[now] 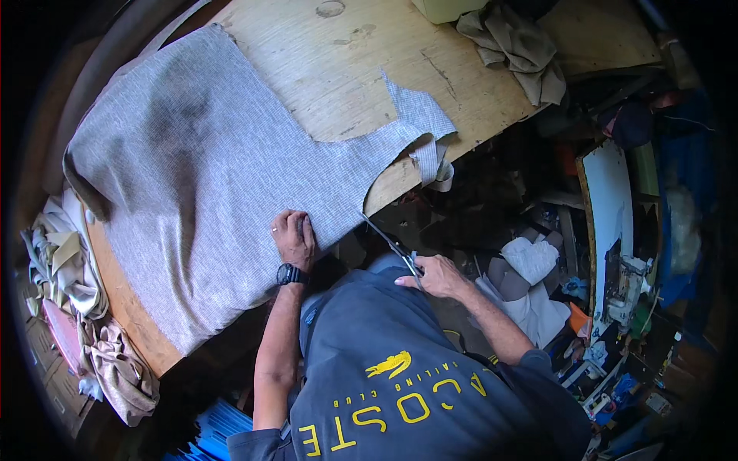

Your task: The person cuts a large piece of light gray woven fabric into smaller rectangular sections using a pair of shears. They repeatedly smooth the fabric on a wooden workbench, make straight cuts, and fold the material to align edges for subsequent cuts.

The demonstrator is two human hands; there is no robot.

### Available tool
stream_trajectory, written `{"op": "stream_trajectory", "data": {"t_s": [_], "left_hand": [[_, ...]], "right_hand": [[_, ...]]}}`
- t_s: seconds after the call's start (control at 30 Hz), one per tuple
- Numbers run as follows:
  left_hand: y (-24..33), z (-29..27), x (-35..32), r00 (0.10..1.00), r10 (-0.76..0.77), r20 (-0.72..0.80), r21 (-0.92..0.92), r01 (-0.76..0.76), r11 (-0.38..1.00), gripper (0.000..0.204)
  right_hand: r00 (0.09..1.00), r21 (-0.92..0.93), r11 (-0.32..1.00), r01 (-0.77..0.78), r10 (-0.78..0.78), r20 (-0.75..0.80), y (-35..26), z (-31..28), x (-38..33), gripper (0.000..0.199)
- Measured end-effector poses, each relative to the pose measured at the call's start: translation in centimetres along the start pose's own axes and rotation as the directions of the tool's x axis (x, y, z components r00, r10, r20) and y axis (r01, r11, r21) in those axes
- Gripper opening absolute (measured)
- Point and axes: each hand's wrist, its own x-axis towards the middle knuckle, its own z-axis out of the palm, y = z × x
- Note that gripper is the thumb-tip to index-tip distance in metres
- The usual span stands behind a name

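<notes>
A large piece of grey woven fabric (207, 161) lies spread over the wooden table, with folds on its left part and an irregular cut edge on the right. My left hand (294, 240), with a watch at the wrist, rests on the fabric near the table's front edge, its fingers curled and pressed against the cloth. In my right hand (438, 275) is a pair of scissors (396, 250), gripped by the handles. The blade tips touch the fabric's edge. A narrow strip of the same fabric (419, 115) stretches right from the main piece and hangs over the table edge.
Bare plywood of the table (323, 69) shows behind the fabric. A crumpled brown cloth (519, 50) lies at the far right edge. Fabric scraps (73, 269) pile up at the left. Below, on the right, are white cloth bundles (530, 261), a white panel (607, 223) and clutter.
</notes>
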Motion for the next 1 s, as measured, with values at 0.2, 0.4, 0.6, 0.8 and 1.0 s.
{"op": "stream_trajectory", "data": {"t_s": [0.2,0.4,0.6,0.8,1.0], "left_hand": [[0.3,-0.2,0.1,1.000,0.001,-0.010,0.018,0.000,1.000,0.013],[-0.5,0.0,-0.1,1.000,-0.006,-0.001,0.028,0.006,1.000,0.015],[2.7,-1.8,0.0,0.957,0.201,0.209,-0.023,-0.200,0.979,0.026],[5.7,-0.9,-4.8,0.903,0.321,0.285,-0.283,-0.241,0.928,0.029],[7.2,7.9,-6.1,0.588,0.101,0.802,0.014,-0.187,0.982,0.019]], "right_hand": [[0.990,-0.020,0.999,0.026,-0.029,-0.139,-0.9,2.5,2.6,0.079],[0.949,-0.129,0.992,0.002,-0.042,-0.313,0.2,5.1,1.8,0.079],[0.986,-0.005,1.000,0.012,-0.013,-0.168,1.6,3.1,-1.2,0.065],[0.975,0.118,0.991,0.068,-0.041,-0.219,5.1,4.1,-2.6,0.056],[0.954,0.186,0.974,0.130,-0.072,-0.290,4.1,3.1,-3.3,0.055]]}}
